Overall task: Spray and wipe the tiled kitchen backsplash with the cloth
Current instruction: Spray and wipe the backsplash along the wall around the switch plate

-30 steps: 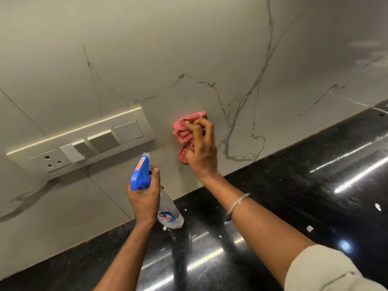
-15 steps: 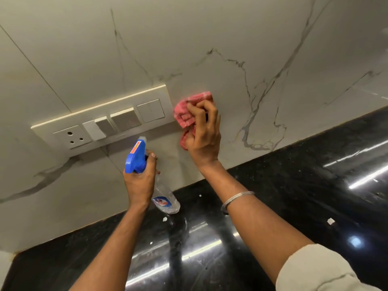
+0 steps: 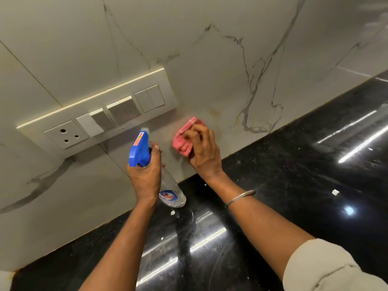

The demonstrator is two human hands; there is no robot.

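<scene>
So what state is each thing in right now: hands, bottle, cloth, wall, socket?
left hand: grips the spray bottle.
spray bottle: held tilted, nozzle toward the backsplash.
right hand: presses the pink cloth on the backsplash.
pink cloth: bunched, against the backsplash.
backsplash: faint brownish marks beside the pink cloth.
socket: nothing plugged in.
countertop: glossy, dotted with white specks.

My right hand (image 3: 204, 153) covers most of the pink cloth (image 3: 183, 141), whose edges blur. My left hand (image 3: 146, 177) hides the neck of the spray bottle (image 3: 170, 185); its label (image 3: 167, 197) is unreadable.
</scene>
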